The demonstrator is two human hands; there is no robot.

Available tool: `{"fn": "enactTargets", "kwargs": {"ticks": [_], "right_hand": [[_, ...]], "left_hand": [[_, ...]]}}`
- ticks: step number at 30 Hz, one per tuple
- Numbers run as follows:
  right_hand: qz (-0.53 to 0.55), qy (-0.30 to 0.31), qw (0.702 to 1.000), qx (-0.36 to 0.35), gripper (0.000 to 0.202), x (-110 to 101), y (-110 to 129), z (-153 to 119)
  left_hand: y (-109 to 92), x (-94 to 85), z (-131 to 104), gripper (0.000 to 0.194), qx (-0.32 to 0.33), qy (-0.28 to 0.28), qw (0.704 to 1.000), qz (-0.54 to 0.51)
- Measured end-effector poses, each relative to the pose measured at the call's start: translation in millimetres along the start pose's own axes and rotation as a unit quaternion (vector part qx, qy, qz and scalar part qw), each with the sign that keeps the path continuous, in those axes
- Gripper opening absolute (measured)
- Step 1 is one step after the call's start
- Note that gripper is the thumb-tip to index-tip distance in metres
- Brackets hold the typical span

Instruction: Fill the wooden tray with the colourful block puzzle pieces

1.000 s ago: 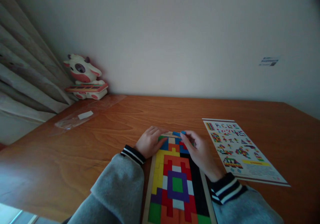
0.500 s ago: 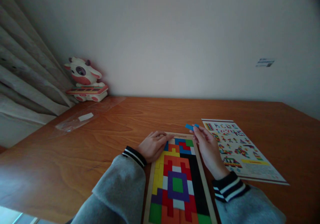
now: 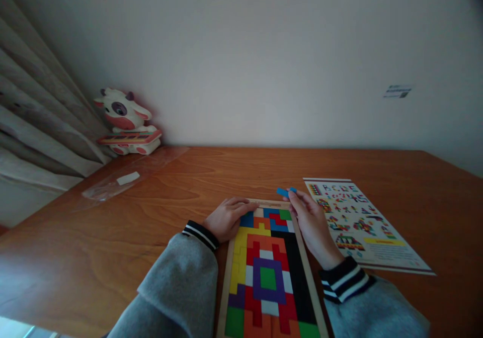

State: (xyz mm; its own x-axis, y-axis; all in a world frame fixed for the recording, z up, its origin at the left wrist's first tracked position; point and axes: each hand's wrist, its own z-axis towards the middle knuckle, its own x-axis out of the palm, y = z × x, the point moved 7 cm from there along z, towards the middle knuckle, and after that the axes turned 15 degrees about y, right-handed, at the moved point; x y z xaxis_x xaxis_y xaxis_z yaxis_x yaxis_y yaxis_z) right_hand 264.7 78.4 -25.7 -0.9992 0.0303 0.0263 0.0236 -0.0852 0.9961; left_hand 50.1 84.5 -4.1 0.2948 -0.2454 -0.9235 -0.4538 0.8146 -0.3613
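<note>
A wooden puzzle board (image 3: 223,298) lies in front of me, filled with coloured block pieces in yellow, red, orange, purple, green, white, blue and black. My left hand (image 3: 228,219) rests palm down on its upper left corner, fingers stretched over the frame and a blue block (image 3: 247,221). A pale gap or piece shows beside the left fingertips; I cannot tell which. My right hand (image 3: 311,222) pinches a small blue puzzle piece (image 3: 283,192) between thumb and fingers, just above the board's top right corner.
A printed pattern sheet (image 3: 381,257) lies on the wooden table (image 3: 226,172), right of the board. At the back left sits a cow toy with a keyboard (image 3: 128,121), near a clear plastic bag (image 3: 101,192) and the curtain (image 3: 45,121). A wall (image 3: 264,66) rises behind.
My left hand has drawn back slightly to the left, uncovering more of the blue block at the corner. The right hand has shifted a little left, still pinching the blue puzzle piece.
</note>
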Motion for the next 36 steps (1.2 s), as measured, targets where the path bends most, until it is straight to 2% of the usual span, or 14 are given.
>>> {"fn": "enactTargets", "kwargs": {"ticks": [11,25,31,36], "right_hand": [[0.022,-0.002,1.0,-0.004,0.04,3.6,2.5,-0.5],[0.022,0.006,1.0,0.008,0.04,3.7,2.3,-0.9],[0.031,-0.001,1.0,0.006,0.042,2.8,3.7,-1.3],[0.033,-0.003,0.999,0.002,0.041,2.1,3.4,-1.2]], "left_hand": [[-2.6,5.8,4.5,0.057,-0.001,0.047,0.998,0.037],[-10.5,-0.7,3.7,0.043,0.04,-0.004,0.996,0.074],[-10.0,-2.1,3.3,0.036,0.015,-0.005,0.997,0.073],[1.2,-4.8,2.4,0.026,-0.027,-0.035,0.999,0.031]]}}
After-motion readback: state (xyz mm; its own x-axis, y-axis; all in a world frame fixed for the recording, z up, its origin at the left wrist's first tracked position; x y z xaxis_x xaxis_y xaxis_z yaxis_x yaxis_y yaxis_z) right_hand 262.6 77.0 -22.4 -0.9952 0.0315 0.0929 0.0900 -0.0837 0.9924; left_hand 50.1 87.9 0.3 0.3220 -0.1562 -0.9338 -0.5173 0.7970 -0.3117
